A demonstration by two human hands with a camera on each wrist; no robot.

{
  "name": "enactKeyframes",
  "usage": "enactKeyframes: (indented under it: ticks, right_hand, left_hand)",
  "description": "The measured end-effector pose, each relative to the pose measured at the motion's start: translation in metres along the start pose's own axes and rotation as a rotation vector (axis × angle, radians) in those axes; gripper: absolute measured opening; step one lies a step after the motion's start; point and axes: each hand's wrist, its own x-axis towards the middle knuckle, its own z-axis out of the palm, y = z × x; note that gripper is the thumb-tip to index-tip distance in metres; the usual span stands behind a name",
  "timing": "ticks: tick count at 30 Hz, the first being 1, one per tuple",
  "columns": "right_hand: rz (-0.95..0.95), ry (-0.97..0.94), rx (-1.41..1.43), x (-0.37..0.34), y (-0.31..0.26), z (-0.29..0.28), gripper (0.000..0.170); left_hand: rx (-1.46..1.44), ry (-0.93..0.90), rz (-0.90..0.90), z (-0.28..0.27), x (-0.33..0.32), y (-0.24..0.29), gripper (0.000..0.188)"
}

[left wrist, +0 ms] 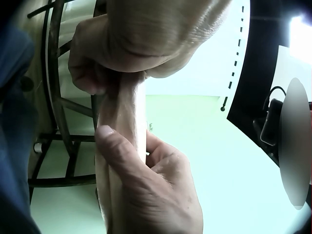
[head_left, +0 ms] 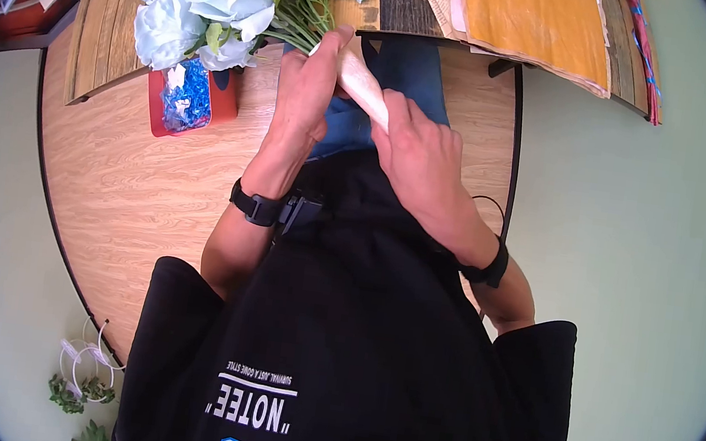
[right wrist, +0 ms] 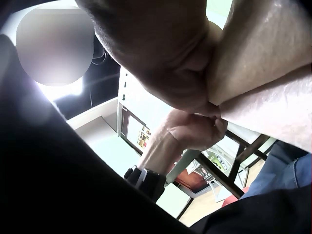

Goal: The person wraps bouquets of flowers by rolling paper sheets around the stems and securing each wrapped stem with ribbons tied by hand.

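Pale wrapping (head_left: 362, 88) stretches from the left hand (head_left: 308, 87) into the right hand (head_left: 424, 160).

Both arms bend at the elbows and reach ahead of the torso. In the head view, the left forearm (head_left: 236, 241) runs up between 12 and 1 o'clock, the right forearm (head_left: 466, 230) towards 11 o'clock. The left hand (head_left: 306, 83) is closed in a grip, near 11 o'clock. The right hand (head_left: 424, 154) grips too, at the left one's 4 o'clock, its back towards the camera. The hands are near each other but apart. In the left wrist view, the right thumb (left wrist: 119, 148) points towards 11 o'clock.
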Motion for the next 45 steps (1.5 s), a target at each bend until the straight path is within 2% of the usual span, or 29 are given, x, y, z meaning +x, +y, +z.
enactKeyframes:
  ticks: [2, 3, 5, 6, 8, 9, 11, 12, 13, 15, 17, 19, 20, 21, 23, 24, 25, 26, 28, 30, 32, 33, 35, 36, 38, 42, 44, 45]
  right_hand:
    - [-0.048, 0.033, 0.204, 0.002, 0.008, -0.004, 0.024]
    - [-0.042, 0.035, 0.205, 0.002, 0.014, -0.006, 0.024]
    - [-0.066, -0.026, 0.374, 0.005, 0.026, -0.011, 0.020]
    - [-0.063, -0.022, 0.377, 0.005, 0.030, -0.014, 0.020]
    - [-0.017, -0.152, 0.635, 0.004, 0.036, -0.021, 0.020]
    - [-0.013, -0.155, 0.638, 0.003, 0.037, -0.024, 0.020]
    - [0.091, -0.298, 0.886, 0.004, 0.039, -0.030, 0.023]
    - [0.088, -0.292, 0.887, 0.005, 0.040, -0.032, 0.023]
    - [0.110, -0.352, 0.977, 0.006, 0.041, -0.034, 0.026]
    - [0.138, -0.411, 1.069, 0.004, 0.041, -0.040, 0.028]
    - [0.207, -0.512, 1.200, 0.007, 0.038, -0.050, 0.031]
    - [0.237, -0.521, 1.275, 0.006, 0.039, -0.045, 0.031]
    - [0.268, -0.542, 1.347, 0.007, 0.040, -0.044, 0.031]
    - [0.272, -0.539, 1.348, 0.008, 0.039, -0.044, 0.031]
    - [0.263, -0.489, 1.229, 0.011, 0.036, -0.041, 0.031]
    - [0.267, -0.490, 1.233, 0.011, 0.035, -0.035, 0.031]
    - [0.217, -0.408, 1.153, 0.010, 0.035, -0.024, 0.033]
    - [0.166, -0.328, 1.070, 0.009, 0.035, -0.014, 0.035]
    - [0.146, -0.287, 1.039, 0.010, 0.032, -0.002, 0.037]
    - [0.136, -0.243, 1.007, 0.012, 0.032, -0.002, 0.040]
    - [0.235, -0.490, 1.221, 0.017, 0.032, -0.015, 0.042]
    - [0.246, -0.486, 1.218, 0.017, 0.034, -0.019, 0.042]
    - [0.339, -0.643, 1.429, 0.014, 0.039, -0.024, 0.042]
    - [0.347, -0.637, 1.427, 0.012, 0.040, -0.025, 0.042]
    - [0.432, -0.740, 1.394, 0.007, 0.042, -0.025, 0.040]
    - [0.418, -0.730, 1.371, 0.001, 0.045, -0.012, 0.042]
    - [0.416, -0.614, 1.224, 0.001, 0.041, -0.009, 0.042]
    - [0.410, -0.615, 1.223, 0.000, 0.041, -0.009, 0.042]
  left_hand:
    - [-0.004, -0.032, 0.046, -0.001, 0.002, -0.002, 0.038]
    - [0.000, -0.037, 0.044, -0.007, 0.004, -0.005, 0.038]
    - [0.000, -0.282, 0.104, -0.023, 0.010, -0.015, 0.060]
    - [0.005, -0.285, 0.105, -0.025, 0.009, -0.021, 0.060]
    - [-0.364, -0.547, 0.093, -0.029, 0.002, -0.034, 0.091]
    - [-0.363, -0.545, 0.088, -0.030, 0.006, -0.045, 0.091]
    - [-0.566, -0.984, 0.028, -0.021, 0.018, -0.059, 0.112]
    - [-0.616, -1.036, 0.041, -0.013, 0.020, -0.062, 0.117]
    - [-0.612, -1.041, 0.041, -0.006, 0.024, -0.061, 0.117]
    - [-0.931, -1.413, 0.118, 0.008, 0.035, -0.059, 0.112]
    - [-1.031, -1.483, 0.106, 0.023, 0.039, -0.052, 0.109]
    - [-1.211, -1.604, 0.090, 0.033, 0.041, -0.043, 0.103]
    - [-1.147, -1.463, 0.087, 0.029, 0.035, -0.039, 0.083]
    - [-1.147, -1.464, 0.082, 0.026, 0.032, -0.034, 0.083]
    - [-0.965, -1.184, 0.067, 0.020, 0.022, -0.019, 0.061]
    - [-0.865, -0.917, 0.039, 0.020, 0.008, -0.011, 0.035]
    - [-0.865, -0.912, 0.032, 0.018, 0.009, -0.012, 0.035]
    - [-0.827, -0.790, -0.016, 0.016, 0.011, -0.012, 0.026]
    - [-0.752, -0.534, -0.069, 0.022, 0.003, -0.002, 0.013]
    - [-0.745, -0.542, -0.053, 0.021, 0.003, 0.002, 0.014]
    - [-0.719, -0.519, -0.034, 0.023, 0.002, 0.007, 0.018]
    - [-0.721, -0.524, -0.044, 0.024, 0.004, 0.009, 0.018]
    - [-0.701, -0.564, -0.017, 0.022, 0.012, 0.012, 0.019]
    - [-0.710, -0.573, -0.029, 0.023, 0.016, 0.013, 0.019]
    - [-0.701, -0.596, -0.026, 0.024, 0.019, 0.014, 0.020]
    - [-0.671, -0.584, -0.025, 0.028, 0.023, 0.014, 0.022]
    - [-0.638, -0.552, -0.018, 0.029, 0.020, 0.015, 0.022]
    - [-0.628, -0.552, -0.013, 0.028, 0.020, 0.014, 0.023]
